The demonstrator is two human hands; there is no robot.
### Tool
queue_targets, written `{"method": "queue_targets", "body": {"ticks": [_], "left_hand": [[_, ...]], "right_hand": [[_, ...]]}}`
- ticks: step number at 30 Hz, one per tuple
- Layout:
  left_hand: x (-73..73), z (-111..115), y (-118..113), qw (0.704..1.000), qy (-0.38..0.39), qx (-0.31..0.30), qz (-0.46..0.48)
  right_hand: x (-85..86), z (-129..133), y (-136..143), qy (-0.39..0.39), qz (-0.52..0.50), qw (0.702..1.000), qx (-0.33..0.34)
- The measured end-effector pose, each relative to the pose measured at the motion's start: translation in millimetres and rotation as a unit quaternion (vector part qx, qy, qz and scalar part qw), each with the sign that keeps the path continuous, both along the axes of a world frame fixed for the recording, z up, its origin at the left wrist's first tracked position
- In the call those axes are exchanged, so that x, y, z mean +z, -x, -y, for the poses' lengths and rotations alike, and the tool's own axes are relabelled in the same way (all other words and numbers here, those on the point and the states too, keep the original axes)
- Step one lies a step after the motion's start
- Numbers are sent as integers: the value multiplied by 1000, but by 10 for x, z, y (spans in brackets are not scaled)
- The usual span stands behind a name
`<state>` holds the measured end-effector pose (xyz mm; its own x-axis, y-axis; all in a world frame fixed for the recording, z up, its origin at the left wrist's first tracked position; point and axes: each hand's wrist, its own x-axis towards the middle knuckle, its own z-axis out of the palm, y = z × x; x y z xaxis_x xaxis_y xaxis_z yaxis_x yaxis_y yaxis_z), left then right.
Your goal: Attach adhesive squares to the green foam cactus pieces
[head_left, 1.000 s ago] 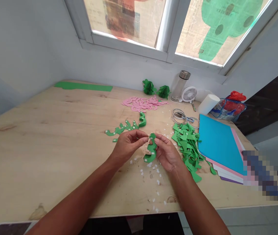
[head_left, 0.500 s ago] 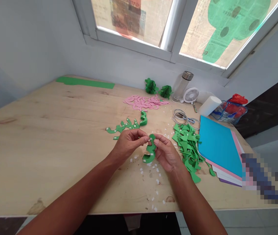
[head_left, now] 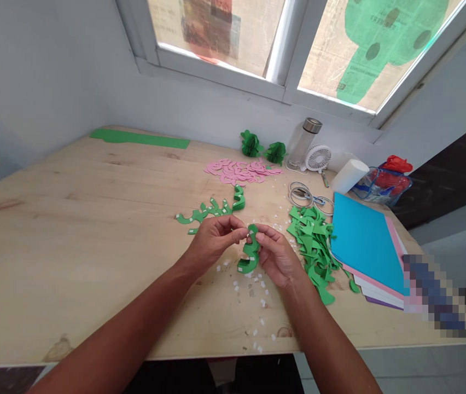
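Very little has changed over the last second. The right hand (head_left: 278, 251) keeps its pinch on the curved green paper piece (head_left: 250, 264), thumb on the near face and fingers at or behind the right edge. The piece hangs between the two hands, just above the tabletop (head_left: 105, 235), and has turned slightly, so that less of the fingers shows through its notches than at first. The left hand (head_left: 216, 238) stays close by, thumb and finger near each other at the piece's upper left edge; I cannot tell whether they touch it or have anything between them.

The white squares (head_left: 251, 259) on the piece remain in place at its middle and lower end, so the handling seems, as a judgement, to centre on the top end, with no visible result so far.

Around the hands, the layout holds: a row of green cut-outs (head_left: 196, 216) just beyond the left hand, pink cut-outs (head_left: 237, 171) farther beyond, green scraps (head_left: 314, 246) just right of the right hand, and white bits (head_left: 263, 302) strewn below and between the forearms.
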<state>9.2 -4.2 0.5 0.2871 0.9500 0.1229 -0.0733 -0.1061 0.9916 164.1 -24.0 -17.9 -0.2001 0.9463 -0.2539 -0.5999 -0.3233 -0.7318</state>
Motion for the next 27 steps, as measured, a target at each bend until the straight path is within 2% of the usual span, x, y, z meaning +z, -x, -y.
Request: {"method": "queue_targets", "body": {"ticks": [27], "left_hand": [[-25, -12, 8, 1000, 7, 8, -13]], "right_hand": [[-8, 15, 4, -2, 6, 1000, 13]]}}
